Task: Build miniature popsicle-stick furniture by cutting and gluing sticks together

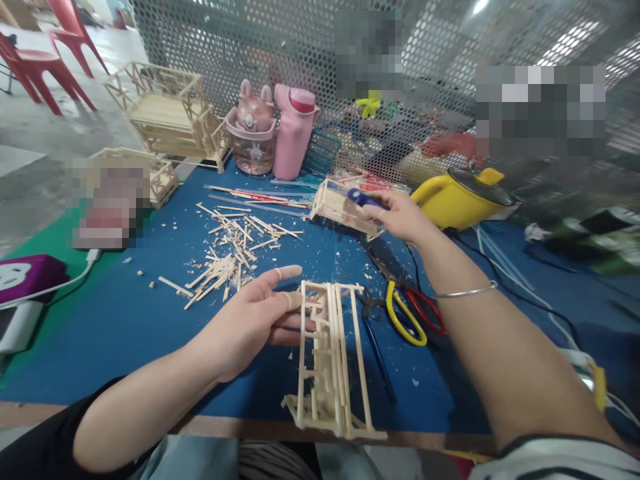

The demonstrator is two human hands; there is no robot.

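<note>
Nearest: my left hand (250,320) is pinching the pale wooden-stick lattice frame (330,360) at its upper edge, holding it over the blue table (100,327); frame looking largely assembled. Beside it: yellow-and-red-handled scissors (413,313) lying flat. Mid-table: loose stick offcuts (230,247) still lying unused. Farther: my right hand (400,217) is closing its grip on a blue-handled tool (364,198) against a small stick box (340,208); tool tip hidden.
</note>
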